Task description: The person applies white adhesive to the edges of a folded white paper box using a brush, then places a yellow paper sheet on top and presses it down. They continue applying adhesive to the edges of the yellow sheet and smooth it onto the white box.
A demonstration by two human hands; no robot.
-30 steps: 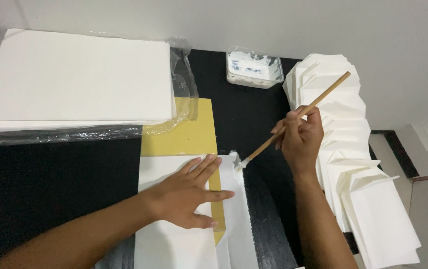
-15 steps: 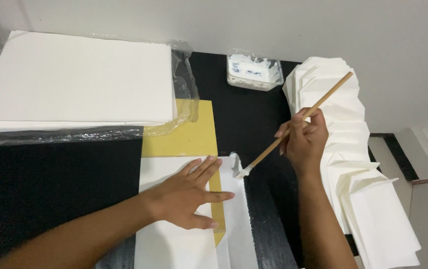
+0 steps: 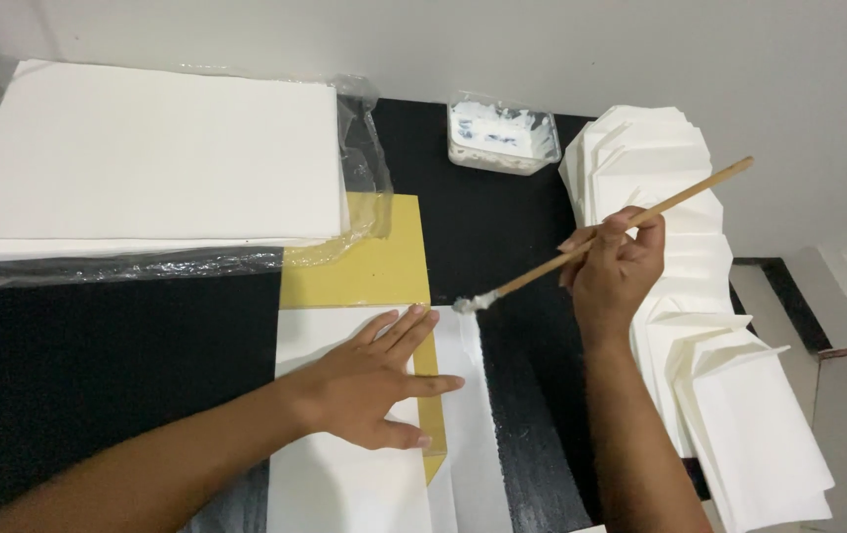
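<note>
Black bench, centre frame: left hand (image 3: pixel 369 380), fingers splayed, pins sheet (image 3: pixel 344 474) flat; right hand (image 3: pixel 616 271) fingers clamped on brush (image 3: pixel 601 242), tip at flap (image 3: pixel 468 395) edge.

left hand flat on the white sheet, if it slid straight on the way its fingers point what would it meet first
Likely the paper flap just past the left hand, then the brush tip; depth is unclear.

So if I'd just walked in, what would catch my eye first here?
Probably the right hand holding a long wooden brush, its white-coated tip at the top edge of a white sheet in the middle of the black table. The left hand lies flat on that sheet, over a yellow board. A fanned row of folded white paper runs down the right side.
</note>
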